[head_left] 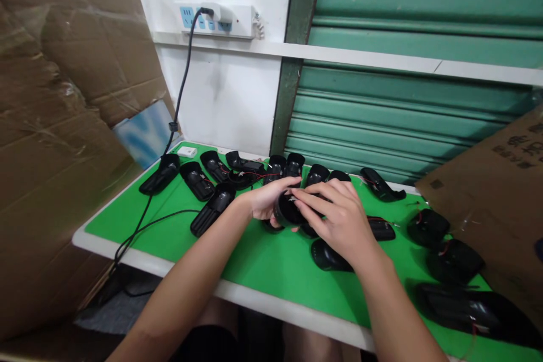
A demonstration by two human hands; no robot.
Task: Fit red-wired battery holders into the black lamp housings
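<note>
My left hand [268, 202] is closed around a black plastic housing [289, 210], its hollow round end tipped up toward me. At the mouth of that housing, the fingertips of my right hand [335, 212] are pinched together. A small pale piece [292, 198], which looks like a wire plug, shows at these fingertips; its far end is hidden inside. Below my right hand lies another black housing [328, 254], partly covered by the palm. A black part with a red wire [380, 229] rests just right of the wrist.
Several similar black housings [214, 209] with thin red wires lie across the green tabletop [263, 260], also along its back and right [456, 260]. A black cable [186, 79] hangs from a wall socket strip [241, 21] onto the table. Cardboard [63, 124] stands left, another carton [496, 181] right.
</note>
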